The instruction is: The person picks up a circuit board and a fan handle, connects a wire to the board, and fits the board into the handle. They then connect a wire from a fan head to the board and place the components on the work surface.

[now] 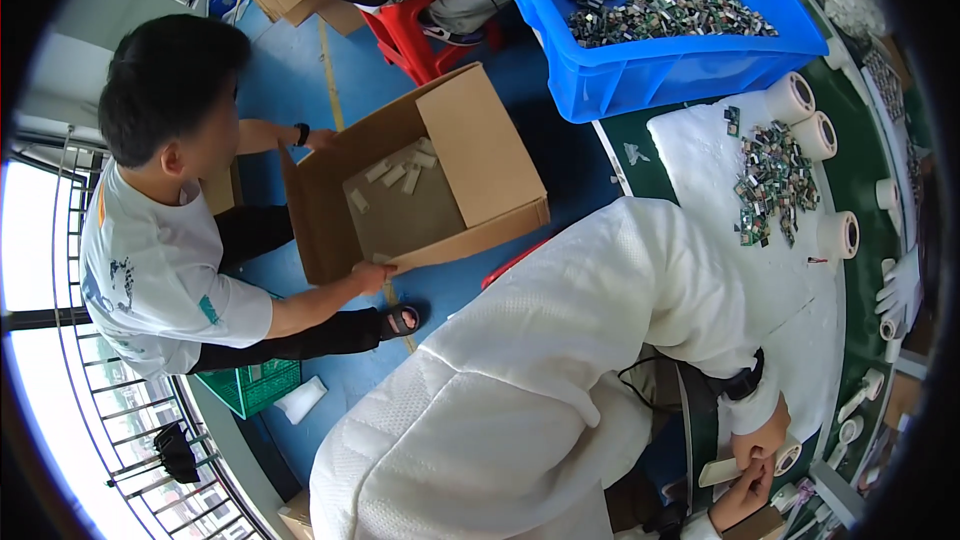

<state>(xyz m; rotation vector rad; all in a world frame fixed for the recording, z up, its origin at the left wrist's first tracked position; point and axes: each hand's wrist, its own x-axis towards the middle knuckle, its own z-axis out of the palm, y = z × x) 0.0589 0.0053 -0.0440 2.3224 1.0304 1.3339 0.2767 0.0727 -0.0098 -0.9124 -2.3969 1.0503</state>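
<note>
Fingers of left hand [764,430] and right hand [740,497] are meeting, seemingly pinching one pale stick [717,471]; many boards [776,180] are waiting, likely left to do.

A worker wears a bulky white top [520,340] of textured, honeycomb-like fabric, with a raised seam [405,432] crossing it. A dark band [742,383] circles the white left sleeve [690,280] just above the hand [765,430].
</note>
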